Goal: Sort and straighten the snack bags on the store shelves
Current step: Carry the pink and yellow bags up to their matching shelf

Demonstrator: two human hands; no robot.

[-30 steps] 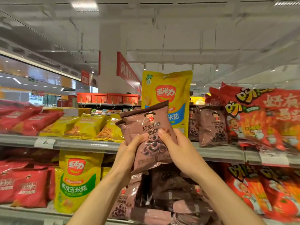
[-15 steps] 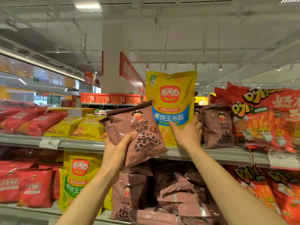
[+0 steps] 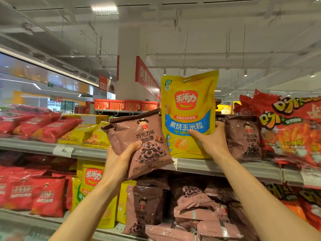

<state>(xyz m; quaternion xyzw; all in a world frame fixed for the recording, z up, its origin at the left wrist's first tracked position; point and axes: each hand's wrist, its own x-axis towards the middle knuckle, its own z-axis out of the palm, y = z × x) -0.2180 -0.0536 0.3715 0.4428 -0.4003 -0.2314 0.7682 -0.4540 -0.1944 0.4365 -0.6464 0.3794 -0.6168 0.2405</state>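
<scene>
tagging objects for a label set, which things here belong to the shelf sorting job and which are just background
In the job: left hand holding brown chocolate ring bag; right hand gripping yellow corn bag; upper shelf.
Just background: white pillar; red hanging sign; red gift boxes.

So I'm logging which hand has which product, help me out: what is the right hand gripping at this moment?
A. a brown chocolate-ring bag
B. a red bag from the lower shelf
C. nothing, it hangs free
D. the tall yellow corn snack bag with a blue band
D. The right hand is closed on the yellow corn snack bag standing on the upper shelf, while the left hand holds the brown chocolate-ring bag.
</scene>
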